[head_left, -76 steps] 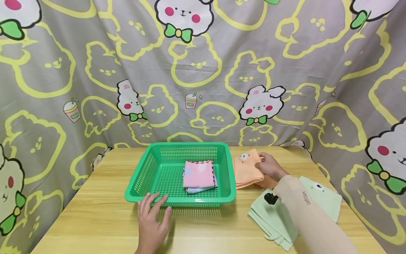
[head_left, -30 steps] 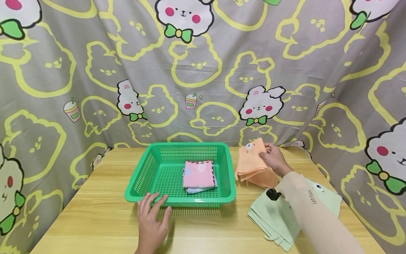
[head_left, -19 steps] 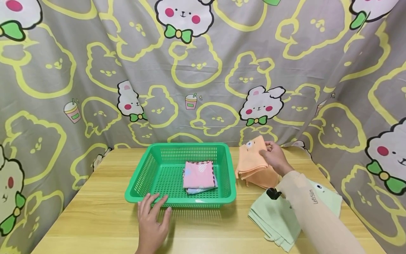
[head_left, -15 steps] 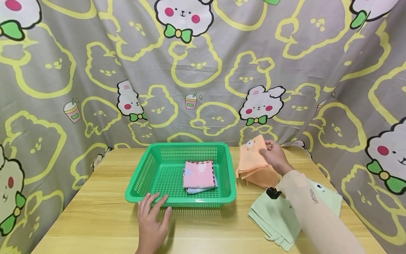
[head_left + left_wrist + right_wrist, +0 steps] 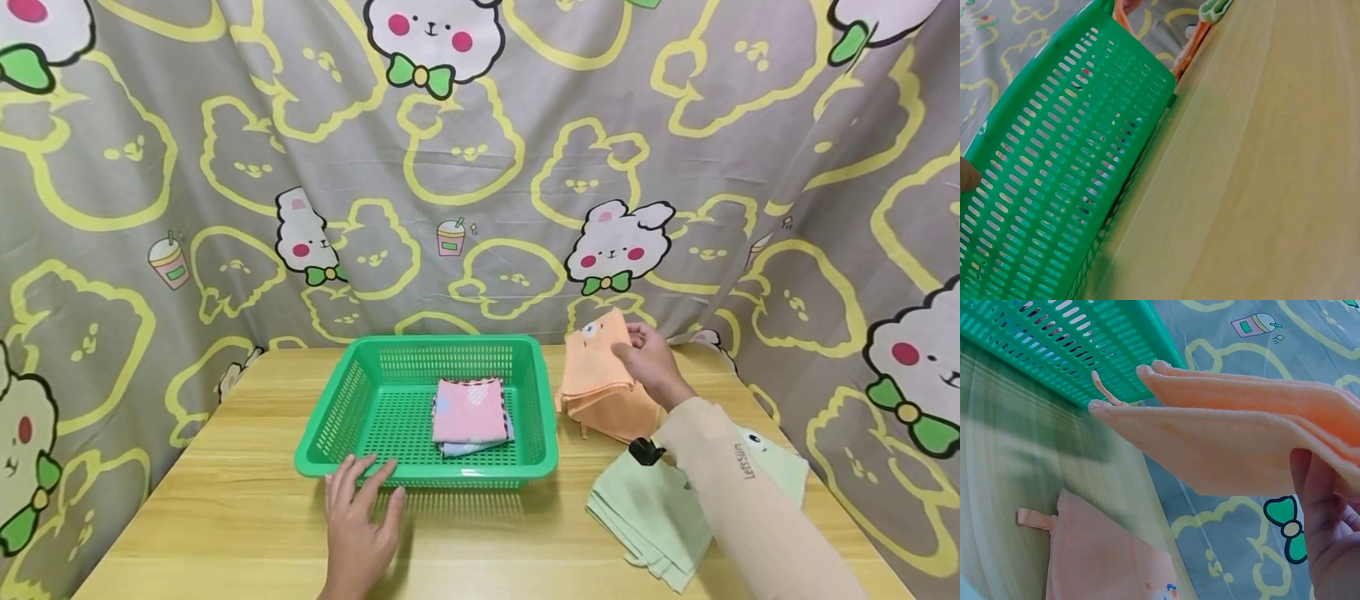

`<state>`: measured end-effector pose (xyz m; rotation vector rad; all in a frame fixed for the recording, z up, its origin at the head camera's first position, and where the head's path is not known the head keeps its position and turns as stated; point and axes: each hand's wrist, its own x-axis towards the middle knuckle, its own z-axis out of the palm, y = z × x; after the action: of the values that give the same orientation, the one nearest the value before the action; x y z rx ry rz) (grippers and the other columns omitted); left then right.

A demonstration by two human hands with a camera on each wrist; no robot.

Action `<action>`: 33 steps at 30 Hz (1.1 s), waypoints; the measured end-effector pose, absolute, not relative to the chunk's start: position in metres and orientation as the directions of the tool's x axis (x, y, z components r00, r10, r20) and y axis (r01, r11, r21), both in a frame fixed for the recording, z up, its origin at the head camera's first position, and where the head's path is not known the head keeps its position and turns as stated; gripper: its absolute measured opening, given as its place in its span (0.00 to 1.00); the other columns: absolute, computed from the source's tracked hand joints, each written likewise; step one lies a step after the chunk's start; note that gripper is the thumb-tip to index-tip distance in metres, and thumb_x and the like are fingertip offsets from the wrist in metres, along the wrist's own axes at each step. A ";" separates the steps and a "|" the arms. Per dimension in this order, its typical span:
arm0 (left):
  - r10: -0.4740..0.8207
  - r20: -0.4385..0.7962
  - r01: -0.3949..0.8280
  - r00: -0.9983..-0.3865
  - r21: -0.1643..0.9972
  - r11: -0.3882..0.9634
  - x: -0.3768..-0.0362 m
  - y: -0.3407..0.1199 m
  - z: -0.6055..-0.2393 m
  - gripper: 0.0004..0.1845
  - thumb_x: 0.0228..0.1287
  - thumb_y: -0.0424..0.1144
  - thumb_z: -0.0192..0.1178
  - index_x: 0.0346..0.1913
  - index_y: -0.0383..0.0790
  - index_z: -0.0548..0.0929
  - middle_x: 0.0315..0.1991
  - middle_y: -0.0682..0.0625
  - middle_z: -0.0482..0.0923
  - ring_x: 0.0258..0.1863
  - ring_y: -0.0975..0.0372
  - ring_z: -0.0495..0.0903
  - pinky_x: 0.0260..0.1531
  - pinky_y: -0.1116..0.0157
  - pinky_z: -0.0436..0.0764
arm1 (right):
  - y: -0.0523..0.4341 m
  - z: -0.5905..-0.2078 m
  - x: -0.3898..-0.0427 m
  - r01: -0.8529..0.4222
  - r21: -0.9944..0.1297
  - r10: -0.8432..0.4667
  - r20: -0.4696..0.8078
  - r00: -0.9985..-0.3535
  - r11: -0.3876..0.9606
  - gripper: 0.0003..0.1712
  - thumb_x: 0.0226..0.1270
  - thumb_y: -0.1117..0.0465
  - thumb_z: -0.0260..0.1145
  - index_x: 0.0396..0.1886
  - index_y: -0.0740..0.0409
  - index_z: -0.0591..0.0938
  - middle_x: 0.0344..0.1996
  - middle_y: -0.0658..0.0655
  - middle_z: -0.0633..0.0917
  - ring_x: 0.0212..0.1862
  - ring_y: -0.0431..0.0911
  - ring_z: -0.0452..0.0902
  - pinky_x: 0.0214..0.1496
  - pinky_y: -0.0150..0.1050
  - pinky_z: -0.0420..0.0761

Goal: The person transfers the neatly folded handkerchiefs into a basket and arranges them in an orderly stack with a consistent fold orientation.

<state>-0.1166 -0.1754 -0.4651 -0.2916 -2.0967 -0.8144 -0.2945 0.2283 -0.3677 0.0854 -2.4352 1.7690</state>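
My right hand (image 5: 654,358) pinches a folded orange hand towel (image 5: 596,362) with a bear face by its right edge. The towel is raised above the table, its layers hanging apart in the right wrist view. Below it lies another orange towel (image 5: 618,414), with a hanging loop and a printed face in the right wrist view. My left hand (image 5: 362,529) rests with loosely spread fingers at the front rim of a green plastic basket (image 5: 427,472); one fingertip (image 5: 969,175) shows at the basket in the left wrist view. Inside the basket sits a folded pink cloth (image 5: 470,412) over a bluish one.
Light green towels (image 5: 652,517) lie at the front right, partly under the right sleeve (image 5: 738,483). A small black device (image 5: 645,452) is on that wrist. A patterned curtain (image 5: 480,183) hangs behind the wooden table (image 5: 225,483).
My right hand has lifted the folded orange towel upward and slightly right, away from the basket, uncovering more of the orange towel beneath. The left hand has stayed at the basket rim.
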 end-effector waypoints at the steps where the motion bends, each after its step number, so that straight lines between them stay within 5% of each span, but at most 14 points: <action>1: -0.080 0.786 0.472 -0.613 0.446 0.761 -0.117 -0.175 -0.465 0.18 0.50 0.31 0.68 0.48 0.35 0.84 0.53 0.37 0.76 0.61 0.37 0.63 0.61 0.28 0.44 | 0.228 -0.367 -0.294 -0.122 -0.943 0.029 0.137 -0.990 0.311 0.27 0.69 0.65 0.55 0.64 0.72 0.63 0.39 0.64 0.80 0.31 0.40 0.79 0.33 0.32 0.82; 24: -0.078 0.802 0.490 -0.593 0.436 0.755 -0.117 -0.176 -0.465 0.18 0.50 0.32 0.68 0.48 0.37 0.85 0.53 0.38 0.77 0.61 0.38 0.64 0.61 0.29 0.44 | 0.220 -0.349 -0.292 -0.157 -0.947 0.019 0.169 -0.985 0.281 0.27 0.68 0.65 0.56 0.63 0.73 0.63 0.33 0.58 0.79 0.30 0.40 0.78 0.33 0.30 0.80; 33: -0.080 0.803 0.493 -0.591 0.438 0.752 -0.119 -0.176 -0.467 0.18 0.50 0.32 0.67 0.48 0.36 0.85 0.53 0.37 0.76 0.62 0.38 0.64 0.62 0.30 0.44 | 0.218 -0.342 -0.293 -0.166 -0.941 0.015 0.179 -0.984 0.294 0.27 0.68 0.64 0.56 0.63 0.72 0.63 0.37 0.63 0.80 0.31 0.40 0.79 0.34 0.31 0.81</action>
<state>-0.1185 -0.1759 -0.4668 -0.3101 -2.0637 -0.8203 -0.2935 0.2184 -0.3421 0.1413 -2.3993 1.7757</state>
